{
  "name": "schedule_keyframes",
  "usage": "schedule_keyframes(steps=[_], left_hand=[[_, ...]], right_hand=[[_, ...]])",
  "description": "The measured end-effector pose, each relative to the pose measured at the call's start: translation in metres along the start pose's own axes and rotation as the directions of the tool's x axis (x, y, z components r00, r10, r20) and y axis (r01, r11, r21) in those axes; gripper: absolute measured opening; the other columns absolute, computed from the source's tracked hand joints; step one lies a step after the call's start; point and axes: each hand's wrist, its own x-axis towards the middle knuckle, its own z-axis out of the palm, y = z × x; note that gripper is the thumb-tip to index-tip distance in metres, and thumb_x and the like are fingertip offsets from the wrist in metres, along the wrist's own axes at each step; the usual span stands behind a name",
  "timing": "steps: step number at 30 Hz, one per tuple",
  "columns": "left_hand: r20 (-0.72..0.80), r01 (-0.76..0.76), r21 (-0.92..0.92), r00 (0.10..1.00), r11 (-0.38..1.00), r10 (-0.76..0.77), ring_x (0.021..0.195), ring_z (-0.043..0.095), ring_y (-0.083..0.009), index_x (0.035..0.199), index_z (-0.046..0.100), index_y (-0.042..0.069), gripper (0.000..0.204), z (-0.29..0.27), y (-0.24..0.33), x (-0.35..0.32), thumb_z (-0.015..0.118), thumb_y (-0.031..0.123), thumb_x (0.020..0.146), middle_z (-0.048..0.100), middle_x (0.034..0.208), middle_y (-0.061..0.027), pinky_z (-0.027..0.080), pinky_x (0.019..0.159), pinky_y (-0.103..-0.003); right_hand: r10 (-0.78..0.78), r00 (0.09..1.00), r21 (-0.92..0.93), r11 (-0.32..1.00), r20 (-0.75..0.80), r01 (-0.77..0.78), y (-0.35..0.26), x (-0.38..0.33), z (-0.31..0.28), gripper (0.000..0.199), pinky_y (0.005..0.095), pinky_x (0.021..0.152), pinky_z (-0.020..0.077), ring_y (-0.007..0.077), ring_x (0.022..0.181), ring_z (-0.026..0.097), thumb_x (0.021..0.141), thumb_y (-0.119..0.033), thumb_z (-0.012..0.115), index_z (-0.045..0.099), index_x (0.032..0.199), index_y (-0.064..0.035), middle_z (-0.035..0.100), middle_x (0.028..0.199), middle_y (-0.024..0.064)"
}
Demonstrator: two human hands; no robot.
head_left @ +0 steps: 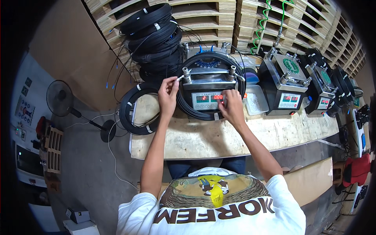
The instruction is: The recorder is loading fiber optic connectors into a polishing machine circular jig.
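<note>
A black machine with a red digital display stands in front of me on the wooden bench. Its metal top has upright posts at the corners, and a coil of black cable rings its front. At the machine's left post, my left hand pinches a small pale cable end between thumb and fingertips. My right hand is at the right side of the display panel, over the coil's right part. Its fingers are curled, and whatever they may hold is hidden.
Stacked black cable coils rise at the back left; another coil lies on the bench's left edge. To the right are a clear plastic tray and two similar machines. Wooden pallets stand behind; a fan is left.
</note>
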Motion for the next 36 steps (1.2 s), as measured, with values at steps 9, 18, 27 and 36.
schedule_keyframes(steps=[9, 18, 27, 36], left_hand=[[-0.108, -0.06, 0.594, 0.982, 0.802, 0.154, 0.109, 0.054, -0.0329, 0.133, 0.051, -0.001, 0.049, 0.006, -0.025, -0.068, 0.063, 0.028, 0.096, 0.052, 0.129, -0.0201, 0.042, 0.097, -0.042], [-0.051, 0.158, 0.435, 0.987, 0.886, -0.151, 0.127, 0.044, -0.0445, 0.143, 0.035, -0.005, 0.059, 0.011, -0.041, -0.056, 0.056, 0.028, 0.098, 0.047, 0.137, -0.0291, 0.036, 0.106, -0.048], [0.045, -0.1, 0.452, 0.995, 0.886, 0.09, 0.122, 0.048, -0.0454, 0.148, 0.034, 0.003, 0.057, 0.004, -0.025, -0.033, 0.055, 0.023, 0.099, 0.048, 0.136, -0.0271, 0.036, 0.106, -0.049], [-0.012, 0.034, 0.404, 0.999, 0.914, -0.032, 0.071, 0.059, -0.0165, 0.113, 0.063, 0.001, 0.028, -0.013, 0.028, -0.005, 0.058, 0.026, 0.101, 0.061, 0.07, -0.0047, 0.044, 0.066, -0.032]], right_hand=[[0.429, 0.799, 0.512, 0.839, -0.42, -0.182, 0.07, 0.041, -0.019, 0.025, 0.029, 0.082, 0.0439, 0.0176, 0.086, 0.054, 0.103, -0.017, 0.043, 0.059, 0.112, 0.0007, 0.058, 0.1, 0.0108], [0.514, 0.848, 0.757, 0.604, -0.132, -0.249, 0.103, 0.076, 0.031, 0.05, 0.032, 0.088, 0.0423, 0.0185, 0.091, 0.054, 0.109, -0.036, 0.034, 0.062, 0.108, 0.0051, 0.062, 0.097, 0.01], [0.509, 0.819, 0.613, 0.745, -0.266, -0.264, 0.091, 0.057, 0.03, 0.039, 0.0326, 0.085, 0.0426, 0.0204, 0.089, 0.053, 0.108, -0.029, 0.036, 0.059, 0.111, 0.0031, 0.059, 0.095, 0.0115], [0.392, 0.913, 0.607, 0.754, -0.112, -0.25, 0.054, 0.058, -0.044, 0.02, 0.0236, 0.057, 0.0382, 0.0062, 0.065, 0.047, 0.101, -0.019, 0.058, 0.063, 0.106, -0.0007, 0.057, 0.073, -0.0001]])
